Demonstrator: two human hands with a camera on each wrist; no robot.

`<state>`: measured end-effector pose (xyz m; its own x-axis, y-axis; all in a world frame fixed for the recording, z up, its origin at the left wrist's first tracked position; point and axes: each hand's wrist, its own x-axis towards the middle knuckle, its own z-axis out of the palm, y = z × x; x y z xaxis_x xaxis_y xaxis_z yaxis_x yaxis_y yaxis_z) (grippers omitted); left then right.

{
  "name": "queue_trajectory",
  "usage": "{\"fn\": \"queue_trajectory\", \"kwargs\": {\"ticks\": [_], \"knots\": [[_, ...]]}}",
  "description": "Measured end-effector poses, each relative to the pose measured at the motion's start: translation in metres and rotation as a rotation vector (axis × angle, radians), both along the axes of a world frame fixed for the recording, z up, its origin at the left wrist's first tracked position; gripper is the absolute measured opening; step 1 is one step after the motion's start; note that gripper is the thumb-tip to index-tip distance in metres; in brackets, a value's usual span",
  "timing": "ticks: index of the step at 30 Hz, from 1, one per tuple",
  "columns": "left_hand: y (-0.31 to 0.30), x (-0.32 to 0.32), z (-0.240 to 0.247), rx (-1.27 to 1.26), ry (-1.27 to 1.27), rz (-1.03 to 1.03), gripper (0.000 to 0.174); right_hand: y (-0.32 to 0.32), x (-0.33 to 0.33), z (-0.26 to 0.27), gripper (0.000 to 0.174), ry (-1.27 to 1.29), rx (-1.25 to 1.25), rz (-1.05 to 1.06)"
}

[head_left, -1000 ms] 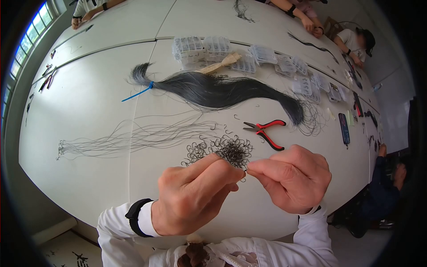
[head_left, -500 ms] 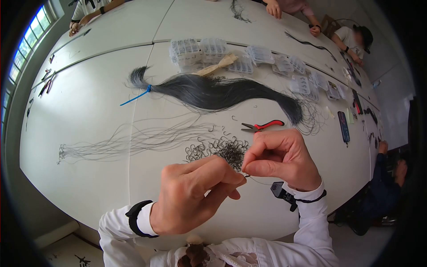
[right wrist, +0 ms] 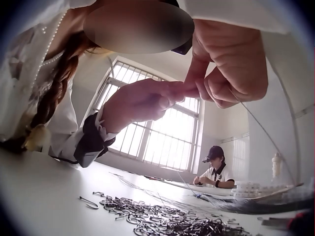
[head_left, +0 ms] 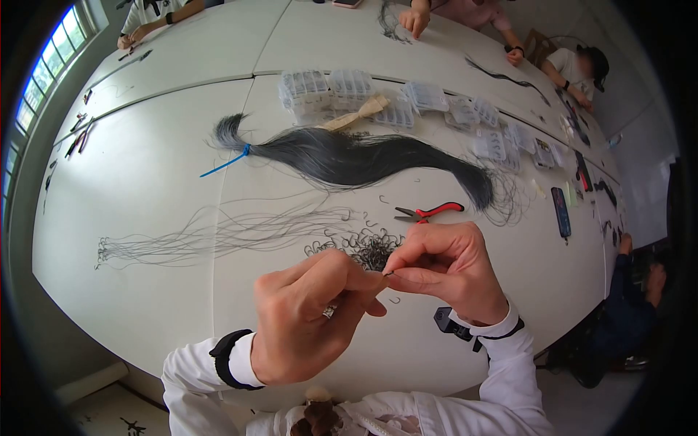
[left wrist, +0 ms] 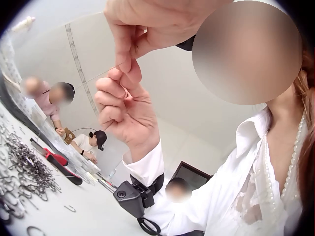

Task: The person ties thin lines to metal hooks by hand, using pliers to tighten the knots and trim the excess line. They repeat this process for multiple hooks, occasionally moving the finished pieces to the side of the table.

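Observation:
My left hand (head_left: 372,280) and right hand (head_left: 397,272) meet fingertip to fingertip above the white table (head_left: 145,182). Between the fingertips shows a small dark hook (head_left: 387,274). The left thumb and forefinger pinch it. The right hand pinches a thin hair strand (left wrist: 96,76) that runs off from the pinch; the same hair strand (right wrist: 261,128) trails down in the right wrist view. Just beyond the hands lies a pile of small metal hooks (head_left: 367,245). The right hand (left wrist: 123,105) has its other fingers curled.
Red-handled pliers (head_left: 430,212) lie behind the pile. A long dark hair bundle (head_left: 363,156) with a blue tie (head_left: 222,161) crosses the table, and loose strands (head_left: 218,229) lie to the left. Clear plastic boxes (head_left: 327,83) stand at the back. Other people sit around the table.
My right hand has turned and drawn in toward the left hand, so its wrist camera now shows. Both hands have shifted slightly away from me, over the hook pile.

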<state>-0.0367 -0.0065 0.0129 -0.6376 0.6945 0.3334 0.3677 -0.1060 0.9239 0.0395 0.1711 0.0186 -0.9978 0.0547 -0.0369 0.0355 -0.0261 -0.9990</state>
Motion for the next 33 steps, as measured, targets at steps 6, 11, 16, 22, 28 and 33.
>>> {"fn": "queue_trajectory", "kwargs": {"ticks": [6, 11, 16, 22, 28, 33], "knots": [[0.0, 0.0, -0.003, 0.005, 0.097, 0.079, 0.01, -0.016, 0.006, 0.004, 0.016, 0.483, 0.795, -0.18], [-0.001, -0.001, 0.0, -0.011, 0.131, 0.088, 0.009, -0.018, 0.012, 0.001, 0.027, 0.76, 1.192, -0.252], [-0.002, 0.0, 0.002, -0.077, 0.339, 0.139, 0.012, -0.022, 0.02, 0.013, 0.031, 0.749, 1.387, -0.213], [-0.004, 0.003, 0.003, -0.129, 0.403, 0.122, 0.016, -0.021, 0.02, 0.017, 0.033, 0.779, 1.447, -0.218], [-0.004, 0.001, 0.003, -0.112, 0.346, 0.068, 0.015, -0.013, 0.013, 0.011, 0.029, 0.812, 1.252, -0.245], [-0.002, -0.001, 0.002, -0.069, 0.252, 0.005, 0.012, -0.01, 0.009, 0.02, 0.017, 0.541, 0.935, -0.203]]}}
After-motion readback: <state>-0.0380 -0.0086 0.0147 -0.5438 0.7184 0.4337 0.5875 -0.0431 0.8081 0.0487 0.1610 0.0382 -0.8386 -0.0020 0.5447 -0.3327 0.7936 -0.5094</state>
